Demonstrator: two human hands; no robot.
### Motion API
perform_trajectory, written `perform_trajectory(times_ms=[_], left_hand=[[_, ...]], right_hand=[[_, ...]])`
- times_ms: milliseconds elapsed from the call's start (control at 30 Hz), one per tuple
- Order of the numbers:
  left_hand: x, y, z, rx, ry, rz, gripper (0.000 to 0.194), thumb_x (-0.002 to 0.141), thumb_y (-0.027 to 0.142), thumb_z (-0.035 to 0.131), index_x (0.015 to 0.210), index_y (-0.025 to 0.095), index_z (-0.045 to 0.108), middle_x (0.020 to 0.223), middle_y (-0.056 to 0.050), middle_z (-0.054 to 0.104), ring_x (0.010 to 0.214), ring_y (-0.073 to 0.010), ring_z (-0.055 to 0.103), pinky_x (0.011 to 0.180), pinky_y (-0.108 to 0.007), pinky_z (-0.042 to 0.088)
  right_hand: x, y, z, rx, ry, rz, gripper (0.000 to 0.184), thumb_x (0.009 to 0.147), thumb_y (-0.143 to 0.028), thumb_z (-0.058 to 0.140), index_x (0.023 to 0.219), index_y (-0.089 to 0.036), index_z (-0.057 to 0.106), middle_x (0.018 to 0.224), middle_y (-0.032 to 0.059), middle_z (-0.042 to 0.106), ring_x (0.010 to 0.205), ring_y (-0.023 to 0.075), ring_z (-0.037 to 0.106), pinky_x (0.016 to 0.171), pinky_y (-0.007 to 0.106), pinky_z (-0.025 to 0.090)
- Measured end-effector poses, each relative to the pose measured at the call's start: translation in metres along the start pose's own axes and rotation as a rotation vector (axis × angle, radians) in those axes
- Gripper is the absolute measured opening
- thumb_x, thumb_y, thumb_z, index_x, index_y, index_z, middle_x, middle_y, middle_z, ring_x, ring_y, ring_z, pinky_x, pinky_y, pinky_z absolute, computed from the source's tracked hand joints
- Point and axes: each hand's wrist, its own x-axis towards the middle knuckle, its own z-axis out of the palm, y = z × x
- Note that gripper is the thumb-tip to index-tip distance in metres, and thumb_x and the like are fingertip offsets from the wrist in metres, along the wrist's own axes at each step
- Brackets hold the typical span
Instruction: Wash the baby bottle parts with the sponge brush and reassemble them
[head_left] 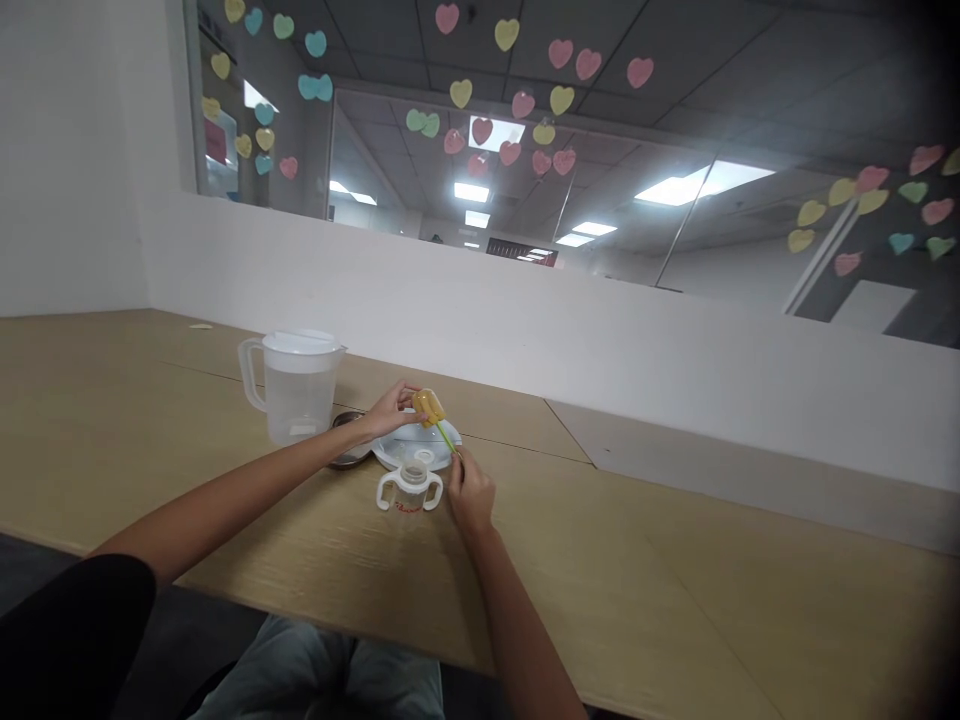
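My right hand (472, 490) is closed round the thin green handle of a bottle brush with a yellow sponge head (428, 406). My left hand (393, 410) grips the sponge head from the left, fingers above and thumb below. The brush slants up to the left over a white dish (390, 452), which the hands and brush partly cover. Just in front of the dish, a clear baby bottle (411, 488) with two white side handles and red print stands upright, its top uncovered. Beside the dish lies a round metal bowl (349, 458), partly behind my left forearm.
A clear lidded pitcher (300, 395) of water stands left of the metal bowl. The wooden table (615, 560) runs along a white wall (465, 310) with a window above it, dotted with heart-shaped paper notes (507, 35). A small pale scrap (200, 326) lies at the back left.
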Motion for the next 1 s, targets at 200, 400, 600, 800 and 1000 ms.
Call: perform_trajectory(times_ms=[200,400,600,800,1000], left_hand=[[0.0,0.01,-0.007,0.275,-0.023,0.207,0.047,0.064,0.033,0.075,0.103,0.018,0.053,0.11,-0.008,0.063,0.104,-0.0201,0.058,0.095,-0.038,0.043],[0.01,-0.004,-0.014,0.157,0.36,0.067,0.048,0.076,0.035,0.064,0.116,0.016,0.047,0.102,-0.009,0.064,0.089,-0.0179,0.063,0.082,-0.034,0.05],[-0.002,-0.009,-0.055,0.464,0.58,0.047,0.047,0.079,0.027,0.059,0.123,0.017,0.047,0.114,-0.012,0.056,0.085,-0.0181,0.06,0.081,-0.037,0.049],[-0.044,-0.034,-0.074,0.772,0.53,-0.002,0.048,0.084,0.028,0.046,0.131,0.018,0.042,0.121,-0.013,0.048,0.092,-0.0217,0.058,0.089,-0.04,0.046],[-0.061,-0.058,-0.068,1.014,0.346,-0.127,0.047,0.087,0.025,0.04,0.133,0.015,0.037,0.126,-0.014,0.049,0.115,-0.0251,0.05,0.096,-0.038,0.041]], right_hand=[[0.001,-0.001,0.0,-0.009,-0.052,0.012,0.041,0.096,-0.032,0.029,0.101,-0.014,0.066,0.074,0.0075,0.07,0.055,0.0135,0.063,0.051,0.019,0.04],[0.002,-0.009,0.001,0.022,0.045,0.026,0.042,0.097,-0.035,0.03,0.099,-0.013,0.066,0.084,0.0096,0.071,0.061,0.0127,0.064,0.055,0.019,0.041],[0.006,-0.012,-0.003,0.061,0.104,0.145,0.045,0.097,-0.038,0.027,0.1,-0.013,0.065,0.086,0.0094,0.07,0.066,0.0141,0.064,0.058,0.02,0.042],[0.006,-0.011,-0.002,0.075,0.079,0.172,0.049,0.096,-0.041,0.026,0.1,-0.013,0.066,0.088,0.0103,0.07,0.069,0.0147,0.065,0.059,0.02,0.044],[0.003,-0.007,-0.002,0.065,0.1,0.152,0.045,0.096,-0.038,0.028,0.101,-0.012,0.066,0.088,0.0105,0.07,0.07,0.0154,0.066,0.061,0.021,0.046]])
